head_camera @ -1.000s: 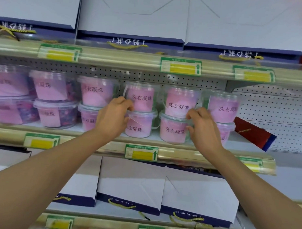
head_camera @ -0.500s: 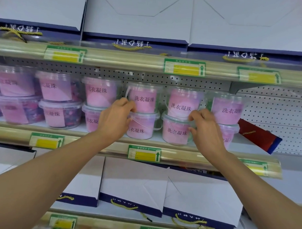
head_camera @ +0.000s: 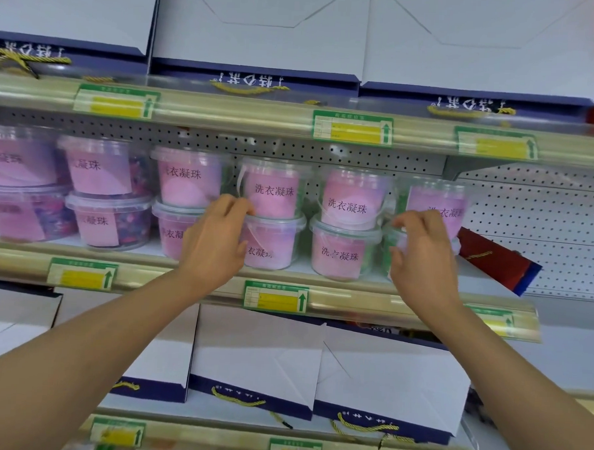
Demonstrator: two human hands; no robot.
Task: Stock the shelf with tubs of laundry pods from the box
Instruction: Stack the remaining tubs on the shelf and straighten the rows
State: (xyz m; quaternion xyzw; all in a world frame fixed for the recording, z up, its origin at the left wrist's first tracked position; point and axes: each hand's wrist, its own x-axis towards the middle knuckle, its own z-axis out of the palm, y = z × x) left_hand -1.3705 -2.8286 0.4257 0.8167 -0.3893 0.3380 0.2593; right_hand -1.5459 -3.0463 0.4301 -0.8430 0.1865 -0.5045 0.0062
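shelf: metal middle shelf (head_camera: 324, 271), perforated pegboard back panel, glossy gold front rail with green/yellow price tags (head_camera: 275, 296).
tubs: round clear plastic tubs (head_camera: 275, 190) with snap lids and pink paper labels, stacked two high in a row along the shelf; soft pink and purple contents showed through the walls.
left hand: left hand (head_camera: 217, 242) was raised to the shelf, fingers curled, fingertips at the seam where an upper tub sat on the lower tub (head_camera: 271, 242); thumb lay against the lower tub's wall. Whether it actually gripped either tub: cannot tell.
right hand: right hand (head_camera: 422, 256) sat one stack over, thumb and forefinger curved towards each other near the thin clear bail handle of the upper tub (head_camera: 352, 199) to its left. Contact with the handle: cannot tell, too blurred.
behind right hand: another two-tub stack (head_camera: 436, 202), lower tub mostly hidden by the palm.
between the hands: two stacks, labels facing out.
above the hands: flat white and navy cardboard gift boxes (head_camera: 258, 31) with yellow cord handles.
below the forearms: same boxes (head_camera: 257, 354), matte white faces.
right of the right hand: a red and blue box (head_camera: 496, 262) leaning on the pegboard.
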